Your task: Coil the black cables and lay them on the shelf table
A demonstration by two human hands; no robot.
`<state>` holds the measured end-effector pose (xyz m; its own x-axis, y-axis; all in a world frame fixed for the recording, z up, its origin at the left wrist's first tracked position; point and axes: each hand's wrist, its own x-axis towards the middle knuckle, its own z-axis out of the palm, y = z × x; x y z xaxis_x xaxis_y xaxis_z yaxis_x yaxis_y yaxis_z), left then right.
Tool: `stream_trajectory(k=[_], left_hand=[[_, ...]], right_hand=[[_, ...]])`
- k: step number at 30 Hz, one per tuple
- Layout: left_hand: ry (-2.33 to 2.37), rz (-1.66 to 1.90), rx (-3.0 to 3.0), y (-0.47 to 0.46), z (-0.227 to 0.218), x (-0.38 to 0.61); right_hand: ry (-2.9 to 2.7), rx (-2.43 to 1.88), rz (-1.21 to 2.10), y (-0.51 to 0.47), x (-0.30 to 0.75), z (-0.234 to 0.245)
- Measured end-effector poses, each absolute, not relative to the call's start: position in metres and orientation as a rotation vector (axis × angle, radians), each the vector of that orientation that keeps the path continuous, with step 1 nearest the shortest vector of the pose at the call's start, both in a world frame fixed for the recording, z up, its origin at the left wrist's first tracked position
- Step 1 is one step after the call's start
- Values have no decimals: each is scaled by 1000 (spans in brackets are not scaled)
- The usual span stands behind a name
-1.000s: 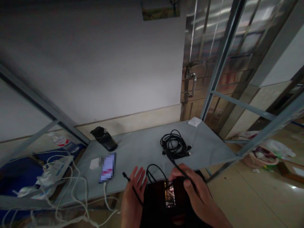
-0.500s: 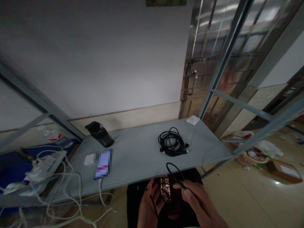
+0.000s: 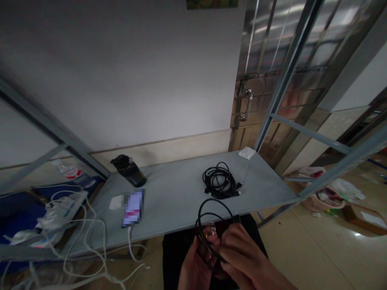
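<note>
Between my two hands, just off the near edge of the table, a black cable is bent into loose loops. My left hand is closed around the lower left side of the loops. Close against it, my right hand grips the cable on the right with its fingers curled. Parts of the cable are hidden behind my fingers. On the table beyond lies a separate coiled bundle of black cables with light-coloured connector ends. A shiny patterned patch shows behind my left fingers.
A black bottle stands at the table's left, near a phone with a white cable plugged in. A small white block lies beside it. White cables tangle at far left. A white packet sits at the back right corner.
My right hand has moved left to meet my left hand, and the cable has gone from one open bend to several loops. My left fingers have closed on it.
</note>
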<state>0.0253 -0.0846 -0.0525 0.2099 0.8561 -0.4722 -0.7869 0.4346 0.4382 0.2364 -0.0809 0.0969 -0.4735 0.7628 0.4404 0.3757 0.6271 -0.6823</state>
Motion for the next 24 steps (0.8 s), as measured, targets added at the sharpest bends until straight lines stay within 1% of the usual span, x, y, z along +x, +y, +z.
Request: stream_trajectory(k=[4,8,13,16,20,22,24], left_hand=[[747,1195,162,-78,-22,24],[792,1293,134,-75,-13,27],[836,1436,158,-79,-3,41],[897,1507,221,-78,5,47],[962,1497,148,-74,24,41],[879,1443,134,-73,36,32],[759,1419,131,-73,42,24]], right_hand=[[-2257,-931,455,-70,219,59],[-2183,-984,390,-74,210,29],[-2081,-991,528,-78,209,12],[-1998,-966,621,-80,208,-7],[-1674,-1038,698,-83,201,-39],[-1493,-1086,814,-86,198,-52],[-1344,-1131,1039,-88,198,-62]])
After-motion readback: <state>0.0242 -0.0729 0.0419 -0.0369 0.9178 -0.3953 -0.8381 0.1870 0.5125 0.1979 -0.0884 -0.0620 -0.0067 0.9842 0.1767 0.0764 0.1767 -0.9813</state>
